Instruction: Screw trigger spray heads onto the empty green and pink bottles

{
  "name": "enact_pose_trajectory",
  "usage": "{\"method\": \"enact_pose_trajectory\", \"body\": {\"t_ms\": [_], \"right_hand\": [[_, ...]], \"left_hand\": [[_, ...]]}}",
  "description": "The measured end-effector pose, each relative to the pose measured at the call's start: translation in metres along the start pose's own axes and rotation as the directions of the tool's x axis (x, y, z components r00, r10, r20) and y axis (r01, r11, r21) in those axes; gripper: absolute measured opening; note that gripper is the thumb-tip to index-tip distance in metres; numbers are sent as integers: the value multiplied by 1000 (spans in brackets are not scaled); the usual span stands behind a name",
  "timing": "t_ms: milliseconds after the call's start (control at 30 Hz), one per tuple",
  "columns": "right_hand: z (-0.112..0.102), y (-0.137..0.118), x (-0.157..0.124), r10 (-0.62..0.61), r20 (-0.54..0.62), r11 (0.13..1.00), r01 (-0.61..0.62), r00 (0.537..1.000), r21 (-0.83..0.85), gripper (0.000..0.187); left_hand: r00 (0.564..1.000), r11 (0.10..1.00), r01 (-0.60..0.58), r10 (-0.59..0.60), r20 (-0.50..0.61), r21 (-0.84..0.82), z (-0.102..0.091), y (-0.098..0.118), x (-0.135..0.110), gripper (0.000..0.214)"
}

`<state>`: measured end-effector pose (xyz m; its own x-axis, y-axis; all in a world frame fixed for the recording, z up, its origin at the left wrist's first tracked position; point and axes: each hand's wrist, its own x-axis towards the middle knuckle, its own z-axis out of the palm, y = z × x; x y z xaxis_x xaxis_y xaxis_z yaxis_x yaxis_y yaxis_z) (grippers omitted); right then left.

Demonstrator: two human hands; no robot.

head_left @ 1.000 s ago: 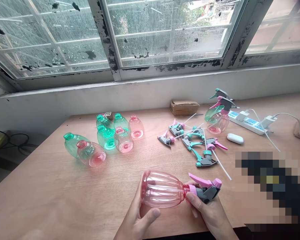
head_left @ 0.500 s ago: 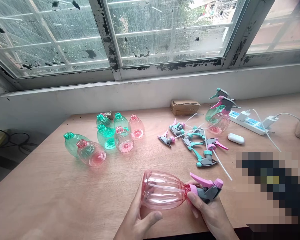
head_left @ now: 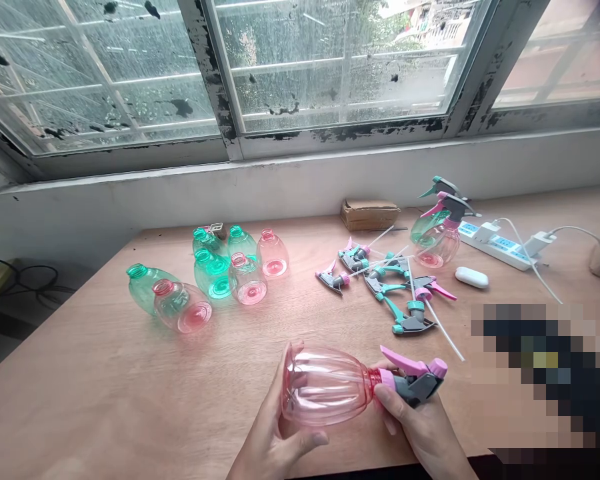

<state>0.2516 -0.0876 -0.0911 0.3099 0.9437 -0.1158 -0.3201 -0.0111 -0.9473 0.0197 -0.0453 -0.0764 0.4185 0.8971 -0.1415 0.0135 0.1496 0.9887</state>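
A clear pink spray bottle (head_left: 327,385) lies sideways in front of me, its base to the left and its pink and grey trigger sprayer (head_left: 415,383) to the right. My left hand (head_left: 280,427) cups the base, fingers behind it and thumb below. At the neck, my right hand (head_left: 420,423) pinches the pink collar (head_left: 386,380) between thumb and fingers. The collar sits on the bottle's neck. Beyond the bottle lies a heap of loose trigger sprayers (head_left: 380,287) in pink, teal and grey, with white tubes.
Several green and pink bottles without sprayers stand at left, among them a pink bottle (head_left: 183,310). At back right are two bottles with sprayers, one a pink spray bottle (head_left: 437,243). Nearby are a cardboard box (head_left: 370,215), a white case (head_left: 472,277) and a power strip (head_left: 497,247).
The bottle has turned slightly about its length, and its body sits a touch lower at the base end. My left fingers have shifted on the base; my right hand stays at the collar.
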Motion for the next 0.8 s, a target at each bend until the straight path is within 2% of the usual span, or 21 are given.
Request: {"method": "enact_pose_trajectory", "body": {"t_ms": [200,300,433,600,733,800], "right_hand": [[-2,1,0,0,9,999,1,1000,-38,42],[-2,0,-1,5,11,998,-4,1000,-55,42],[-1,-1,-1,1,2,999,-1,1000,-41,43],[0,-3,-1,12,0,1000,-12,1000,-28,44],[-1,-3,-2,12,26,998,-11,1000,-56,42],[-2,-3,-1,15,34,998,-13,999,-66,42]], "left_hand": [[998,999,-39,40,-54,15,5,-3,-1,101],[998,999,-47,48,-36,17,2,-4,-2,110],[1000,999,-30,30,3,-16,1,-1,1,105],[999,1000,-28,28,-32,5,4,0,0,100],[999,999,-26,28,-31,34,2,-3,-1,117],[999,1000,-30,30,-10,3,1,-3,-1,113]]}}
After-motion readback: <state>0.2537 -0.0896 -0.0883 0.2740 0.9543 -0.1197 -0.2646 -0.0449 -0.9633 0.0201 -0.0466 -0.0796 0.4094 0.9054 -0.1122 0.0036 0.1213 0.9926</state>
